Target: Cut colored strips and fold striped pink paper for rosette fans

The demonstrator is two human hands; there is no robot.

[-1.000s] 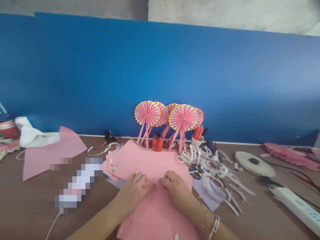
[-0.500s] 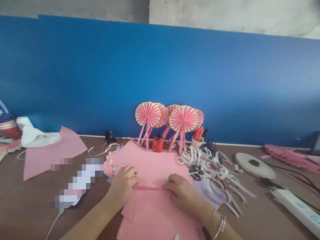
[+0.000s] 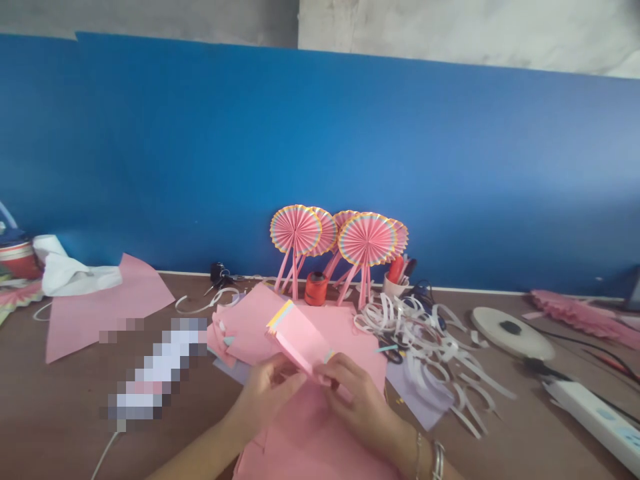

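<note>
A folded pink paper [image 3: 301,337] with yellow and blue striped ends is raised and tilted above a stack of pink sheets [image 3: 320,433]. My right hand [image 3: 353,393], with bracelets at the wrist, pinches its near right end. My left hand [image 3: 275,390] has thumb and fingers closed on its lower left edge. Behind the hands, pink pleated paper fans [image 3: 367,239] with striped rims stand on folded legs beside a red spool [image 3: 316,289].
Curly white paper strips [image 3: 425,333] lie to the right, with scissors [image 3: 393,353] beside them. Farther right are a round white disc [image 3: 513,333] and a power strip [image 3: 595,417]. A pink sheet [image 3: 100,317] and a blurred-out object [image 3: 160,370] are at the left.
The folded paper has come up off the stack and turned at an angle, showing its striped end. Both hands have moved nearer the body, the left one also to the right.
</note>
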